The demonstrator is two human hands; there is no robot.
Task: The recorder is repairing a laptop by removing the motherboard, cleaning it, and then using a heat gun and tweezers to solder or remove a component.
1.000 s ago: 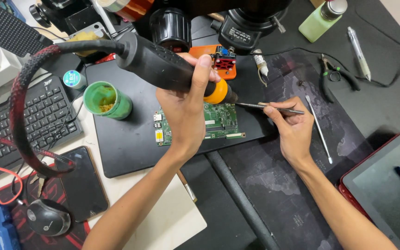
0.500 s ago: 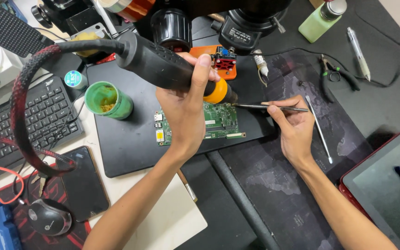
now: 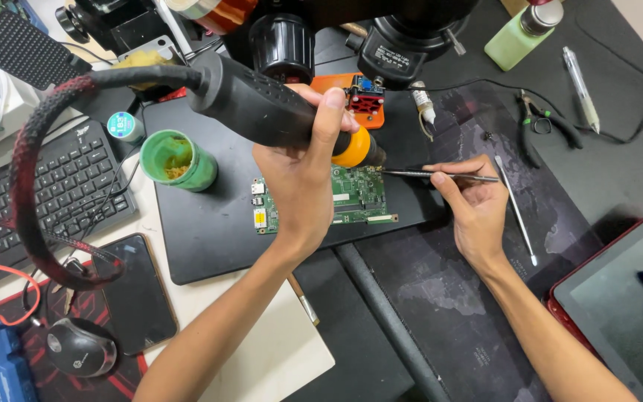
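Note:
My left hand (image 3: 303,175) grips a thick black hot-air handle (image 3: 254,108) with an orange collar, its nozzle pointing down at a green circuit board (image 3: 351,197). The board lies on a black mat (image 3: 210,231), partly hidden under my left hand. My right hand (image 3: 474,205) holds thin metal tweezers (image 3: 440,176) level, their tips at the board's upper right edge beside the nozzle. A black-and-red braided hose (image 3: 31,186) loops from the handle to the left.
A green tin (image 3: 178,160) stands left of the board. A keyboard (image 3: 46,193), phone (image 3: 137,294) and mouse (image 3: 80,346) lie at the left. Microscope lenses (image 3: 411,41) hang above. A green bottle (image 3: 519,33), pliers (image 3: 541,123), pen (image 3: 580,89) and tablet (image 3: 619,298) sit right.
The tweezers' tips have moved left, closer to the nozzle at the board's edge. My left hand with the hot-air handle has stayed nearly still.

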